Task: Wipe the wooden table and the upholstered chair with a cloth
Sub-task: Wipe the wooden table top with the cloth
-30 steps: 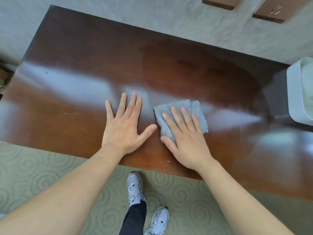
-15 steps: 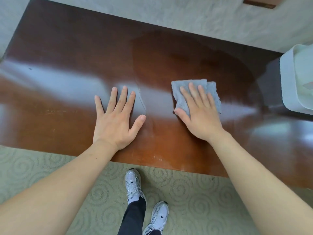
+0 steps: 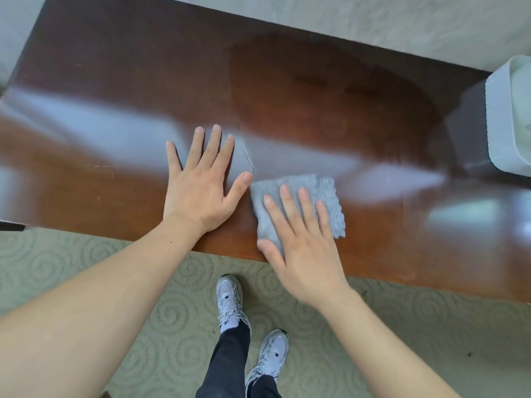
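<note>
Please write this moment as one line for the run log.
step: wiping table | right hand: flat on grey cloth, near front edge | left hand: flat on wood | chair: not visible

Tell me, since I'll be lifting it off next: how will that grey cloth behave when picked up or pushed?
The grey cloth will probably flop and drape: it looks thin, with ragged, soft edges. It likely slides easily, since the wooden table is glossy and reflective. It seems light, lying flat under the straight fingers of the right hand.

Carpeted room, swirl-patterned carpet (image 3: 86,268), polished wooden table (image 3: 143,67)
</note>
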Motion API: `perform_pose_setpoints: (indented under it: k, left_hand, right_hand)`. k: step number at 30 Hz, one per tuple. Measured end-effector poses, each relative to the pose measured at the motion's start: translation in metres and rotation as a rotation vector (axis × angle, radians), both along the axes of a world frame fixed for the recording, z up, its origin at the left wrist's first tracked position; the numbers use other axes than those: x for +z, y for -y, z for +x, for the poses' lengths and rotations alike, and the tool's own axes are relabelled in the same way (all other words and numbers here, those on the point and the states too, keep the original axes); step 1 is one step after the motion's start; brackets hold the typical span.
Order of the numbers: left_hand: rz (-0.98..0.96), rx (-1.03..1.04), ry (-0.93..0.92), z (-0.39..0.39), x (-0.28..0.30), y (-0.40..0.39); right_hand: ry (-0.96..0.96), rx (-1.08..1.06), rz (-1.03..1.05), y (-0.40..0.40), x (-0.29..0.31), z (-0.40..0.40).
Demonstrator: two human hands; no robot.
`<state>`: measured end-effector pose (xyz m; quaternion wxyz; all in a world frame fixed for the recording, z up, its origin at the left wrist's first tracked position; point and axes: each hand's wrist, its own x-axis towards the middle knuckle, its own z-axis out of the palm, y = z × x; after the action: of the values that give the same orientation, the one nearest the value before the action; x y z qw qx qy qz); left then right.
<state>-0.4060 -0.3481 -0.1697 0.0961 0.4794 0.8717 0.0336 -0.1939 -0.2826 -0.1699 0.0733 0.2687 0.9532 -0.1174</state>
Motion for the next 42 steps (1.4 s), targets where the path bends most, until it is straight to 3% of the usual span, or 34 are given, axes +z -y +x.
perform_pose_setpoints:
  k: [7, 17, 23, 27, 36, 42]
  left_hand:
    - [0.018, 0.011, 0.019, 0.0, 0.001, 0.001]
    - [-0.048, 0.003, 0.021, -0.002, 0.002, -0.002]
    - [-0.053, 0.008, 0.026, -0.002, 0.0, -0.002]
    - [-0.054, 0.01, 0.028, -0.002, 0.002, -0.003]
    - [-0.063, -0.012, 0.022, -0.004, 0.001, -0.001]
    - [-0.069, -0.015, 0.01, -0.003, 0.0, -0.002]
  right_hand:
    - [0.034, 0.075, -0.005, -0.013, 0.001, -0.003]
    - [0.029, -0.086, 0.004, -0.145, -0.003, -0.165]
    - [0.037, -0.104, 0.027, -0.158, -0.003, -0.222]
    - [-0.007, 0.035, 0.02, -0.129, 0.0, -0.19]
    - [0.024, 0.08, -0.021, 0.003, 0.001, -0.009]
    - [0.022, 0.093, -0.012, -0.032, 0.0, -0.032]
